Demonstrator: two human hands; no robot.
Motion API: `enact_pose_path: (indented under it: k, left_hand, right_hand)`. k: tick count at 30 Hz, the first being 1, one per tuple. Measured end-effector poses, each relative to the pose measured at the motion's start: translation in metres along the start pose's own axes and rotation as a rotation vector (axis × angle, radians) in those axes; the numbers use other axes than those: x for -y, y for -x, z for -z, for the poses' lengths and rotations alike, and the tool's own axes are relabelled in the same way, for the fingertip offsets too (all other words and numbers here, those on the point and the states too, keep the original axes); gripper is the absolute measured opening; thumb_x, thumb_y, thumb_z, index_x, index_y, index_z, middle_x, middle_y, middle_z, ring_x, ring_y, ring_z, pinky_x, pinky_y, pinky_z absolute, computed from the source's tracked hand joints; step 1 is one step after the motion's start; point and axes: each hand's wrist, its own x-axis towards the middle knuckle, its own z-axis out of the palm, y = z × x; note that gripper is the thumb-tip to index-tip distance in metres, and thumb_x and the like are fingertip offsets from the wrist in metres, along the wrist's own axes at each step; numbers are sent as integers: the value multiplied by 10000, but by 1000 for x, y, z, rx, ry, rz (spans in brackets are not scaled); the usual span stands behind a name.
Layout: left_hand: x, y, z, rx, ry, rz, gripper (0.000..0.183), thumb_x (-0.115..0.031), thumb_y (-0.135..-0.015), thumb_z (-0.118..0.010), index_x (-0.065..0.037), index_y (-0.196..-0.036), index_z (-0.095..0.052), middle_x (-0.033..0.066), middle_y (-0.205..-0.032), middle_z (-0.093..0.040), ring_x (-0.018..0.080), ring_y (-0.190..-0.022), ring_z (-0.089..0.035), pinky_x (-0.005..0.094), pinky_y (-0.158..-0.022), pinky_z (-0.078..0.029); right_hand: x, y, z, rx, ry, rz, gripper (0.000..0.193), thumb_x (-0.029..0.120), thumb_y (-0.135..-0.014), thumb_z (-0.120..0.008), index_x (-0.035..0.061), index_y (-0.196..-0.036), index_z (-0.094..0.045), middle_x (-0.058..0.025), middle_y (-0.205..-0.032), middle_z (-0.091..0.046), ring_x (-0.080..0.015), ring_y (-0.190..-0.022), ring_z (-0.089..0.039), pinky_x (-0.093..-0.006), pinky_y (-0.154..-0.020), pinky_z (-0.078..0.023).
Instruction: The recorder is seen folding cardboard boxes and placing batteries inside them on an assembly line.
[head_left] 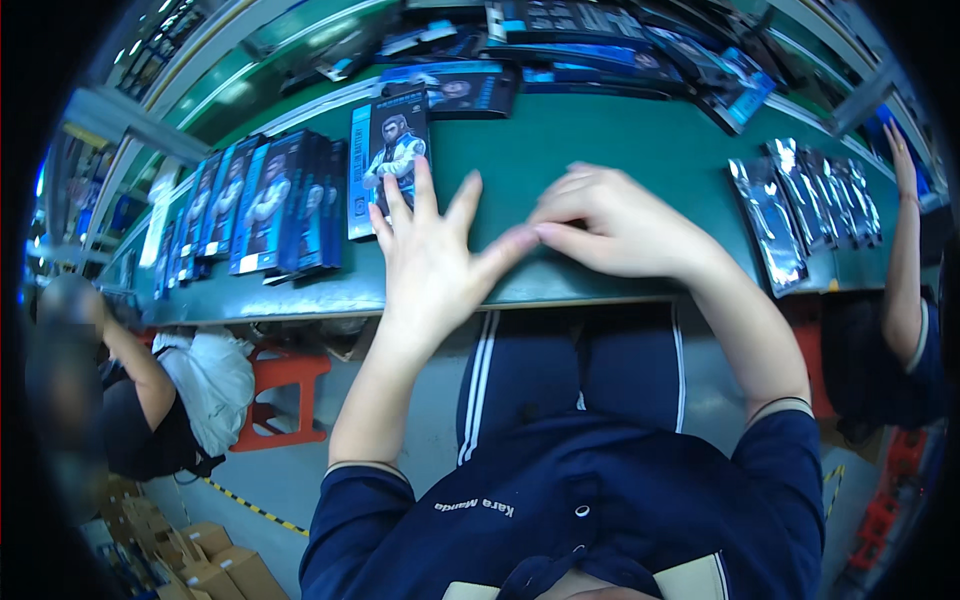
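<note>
My left hand (428,262) is spread wide, its fingertips over the lower part of a flat blue-and-black box (396,130) with a printed ape figure. Whether those fingers press on the box or hover above it I cannot tell. My right hand (625,225) is closed in a pinch, its fingertips meeting the tip of my left thumb. Anything small between those fingers is hidden. Several similar boxes (265,205) lean in an overlapping row on the left. To the right, several shiny silver-and-black foil pouches (772,235) lie overlapping.
The green tabletop (520,145) carries piled boxes (590,58) along its back, below a metal-framed shelf. A co-worker's arm (903,250) reaches up at the right; another person (150,400) sits at the left. Red stools (275,390) and cardboard cartons (225,565) stand on the floor.
</note>
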Motion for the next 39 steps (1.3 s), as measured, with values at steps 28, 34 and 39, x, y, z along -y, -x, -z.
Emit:
enact_pose_path:
  k: [28,34,39]
  left_hand:
    - [-83,-29,48,92,669,-357,1033,-312,-476,-919,-73,-1369,-460,186,-1259,-512,350,-1158,-542,434,-1000,-434]
    - [-77,-26,45,-183,976,-646,1042,-337,-452,-904,-96,-1362,-456,207,-1343,-437,354,-1183,-508,435,-967,-438]
    - [-74,-25,42,-58,1037,-638,1174,-407,-445,-925,-32,-1435,-418,185,-1276,-525,321,-1188,-524,409,-937,-452]
  right_hand:
    - [56,161,-9,-1421,-760,-369,661,4,-895,-651,-10,-1472,-329,-107,-1112,-629,-109,-796,-660,-210,-446,-495]
    - [54,156,-2,-1311,-1015,-440,631,13,-887,-655,-2,-1458,-385,-103,-1095,-638,-73,-687,-615,-190,-423,-435]
    - [72,151,9,-1446,-664,-108,636,-19,-896,-617,-11,-1474,-353,-117,-1135,-629,-109,-805,-652,-199,-536,-504]
